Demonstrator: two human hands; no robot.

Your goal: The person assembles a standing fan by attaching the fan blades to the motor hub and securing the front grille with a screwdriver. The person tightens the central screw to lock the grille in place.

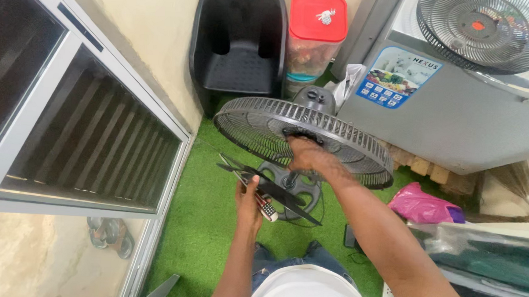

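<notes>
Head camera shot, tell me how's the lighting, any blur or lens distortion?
Head view: even, soft daylight, no harsh glare; the right hand on the fan grille and the left hand holding the black fan blade look sharp; wide-angle distortion bends the window frame at the left edge.

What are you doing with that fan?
A person is bent over a black standing fan on green turf. The right hand rests at the middle of the fan's rear grille. The left hand holds a black fan blade and what looks like a screwdriver. A front grille lies on a grey chest freezer nearby.
</notes>
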